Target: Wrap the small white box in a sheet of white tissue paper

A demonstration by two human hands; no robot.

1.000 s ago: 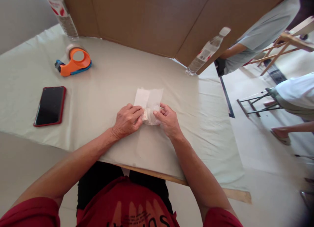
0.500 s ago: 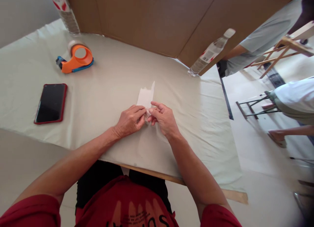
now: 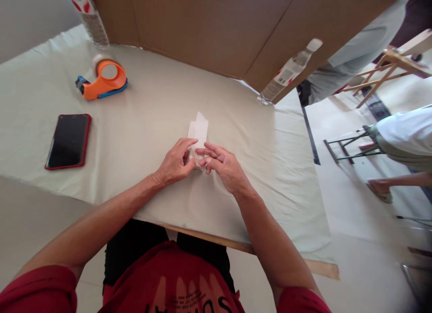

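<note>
A small white paper packet (image 3: 198, 129) lies on the cloth-covered table (image 3: 141, 133) in front of me, folded into a narrow strip. My left hand (image 3: 174, 162) pinches its near end from the left with curled fingers. My right hand (image 3: 222, 165) meets it from the right, fingers bent over the same near end. The lower part of the paper is hidden between my fingers.
A red-cased phone (image 3: 69, 141) lies at the left. An orange tape dispenser (image 3: 103, 79) sits at the back left. Water bottles stand at the back left (image 3: 90, 18) and back right (image 3: 286, 72) against a cardboard wall (image 3: 209, 24). Other people and stools are at the right.
The paper was a wider open sheet; it is now folded into a narrow strip. My hands have drawn closer together over its near end.
</note>
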